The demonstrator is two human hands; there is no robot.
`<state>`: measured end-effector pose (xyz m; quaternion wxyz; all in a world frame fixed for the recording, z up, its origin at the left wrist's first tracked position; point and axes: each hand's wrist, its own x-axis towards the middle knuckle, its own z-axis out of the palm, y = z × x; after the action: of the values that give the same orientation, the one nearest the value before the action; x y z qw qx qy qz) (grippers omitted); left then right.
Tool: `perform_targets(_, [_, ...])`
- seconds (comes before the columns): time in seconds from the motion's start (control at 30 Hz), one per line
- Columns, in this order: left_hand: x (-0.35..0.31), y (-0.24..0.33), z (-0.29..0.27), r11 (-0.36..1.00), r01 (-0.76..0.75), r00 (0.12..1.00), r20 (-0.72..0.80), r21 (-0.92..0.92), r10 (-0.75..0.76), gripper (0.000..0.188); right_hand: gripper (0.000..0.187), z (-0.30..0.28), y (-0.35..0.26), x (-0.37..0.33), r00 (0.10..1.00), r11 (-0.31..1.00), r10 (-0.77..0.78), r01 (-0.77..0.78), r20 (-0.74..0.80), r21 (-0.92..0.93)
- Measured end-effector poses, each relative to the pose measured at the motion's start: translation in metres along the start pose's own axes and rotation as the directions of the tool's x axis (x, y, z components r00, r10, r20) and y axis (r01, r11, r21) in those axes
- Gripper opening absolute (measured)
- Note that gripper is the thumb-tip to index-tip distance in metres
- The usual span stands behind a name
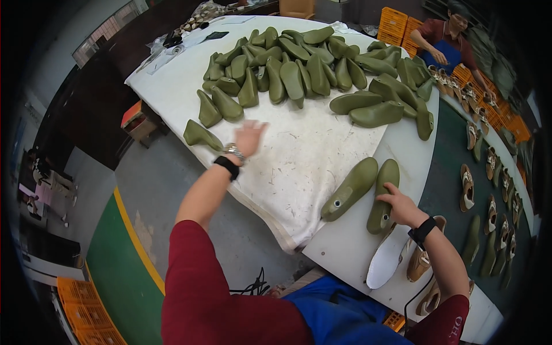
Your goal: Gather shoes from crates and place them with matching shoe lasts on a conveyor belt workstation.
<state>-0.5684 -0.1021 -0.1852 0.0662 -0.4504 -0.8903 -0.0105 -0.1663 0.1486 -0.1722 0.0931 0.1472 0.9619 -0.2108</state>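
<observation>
My left hand [250,139] reaches over the white cloth [299,161] on the table, fingers apart and slightly blurred, with nothing in it. A green shoe last [201,134] lies just left of its wrist. At the near right, my right hand [404,207] has its fingers on a green shoe last [386,178] with a round hole at its near end. Beside that last, on the left, lies another green shoe last [352,188]. Close below my right hand are a white insole [384,265] and a brown-and-white shoe [418,264].
A large pile of green lasts [290,66] covers the table's far side. On the right runs a dark green conveyor belt [445,167] carrying shoes and lasts. Beyond it, a co-worker [448,43] handles shoes near orange crates [393,26]. A black cable [411,302] hangs by my right arm.
</observation>
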Motion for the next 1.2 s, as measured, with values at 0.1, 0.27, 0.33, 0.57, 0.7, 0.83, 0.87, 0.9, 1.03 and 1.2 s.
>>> perform_targets(0.1, [-0.026,-0.111,0.011,0.861,0.257,0.923,0.153,0.438,-0.353,0.038,0.051,0.008,-0.005,-0.003,0.999,0.998,0.040,-0.041,-0.022,-0.051])
perform_targets(0.27, [-0.047,-0.152,0.021,0.919,0.091,0.992,0.040,0.384,-0.116,0.027,0.044,0.016,-0.001,0.000,0.999,0.998,-0.028,0.025,-0.047,-0.063])
perform_targets(0.33, [-0.040,-0.129,0.029,0.931,0.086,0.992,0.052,0.356,-0.111,0.021,0.043,0.017,0.004,-0.006,0.998,0.999,-0.008,0.006,-0.056,-0.049])
perform_targets(0.57, [-0.003,-0.089,0.029,0.981,0.052,0.998,0.018,0.188,-0.056,0.015,0.040,0.022,0.003,-0.002,0.999,1.000,-0.018,0.018,-0.045,-0.013])
perform_targets(0.7, [0.020,0.000,-0.041,0.958,-0.156,0.986,-0.094,-0.241,0.137,0.030,0.039,0.016,0.001,-0.003,1.000,1.000,0.029,-0.029,-0.003,-0.002])
perform_targets(0.83, [0.057,0.065,-0.054,0.671,-0.148,0.978,-0.006,-0.727,0.210,0.040,0.061,0.017,0.002,0.003,1.000,0.998,0.004,-0.004,-0.014,0.057])
perform_targets(0.87, [0.065,0.082,-0.049,0.493,-0.035,0.971,0.088,-0.869,0.223,0.042,0.068,0.018,0.001,0.003,0.999,0.997,0.005,-0.002,-0.033,0.080])
perform_targets(0.9, [0.074,0.102,-0.034,0.387,0.053,0.960,0.154,-0.921,0.235,0.049,0.068,0.024,0.010,0.003,0.999,0.997,0.012,-0.010,-0.033,0.073])
perform_targets(1.03, [0.071,0.139,0.055,0.672,-0.089,0.939,0.162,-0.735,0.302,0.078,0.061,0.011,-0.010,0.011,0.968,0.877,0.188,-0.090,-0.166,0.473])
perform_targets(1.2, [0.026,0.197,0.052,0.408,0.170,0.854,0.341,-0.897,0.393,0.085,0.074,0.027,-0.021,0.013,0.926,0.933,0.307,-0.247,-0.219,0.262])
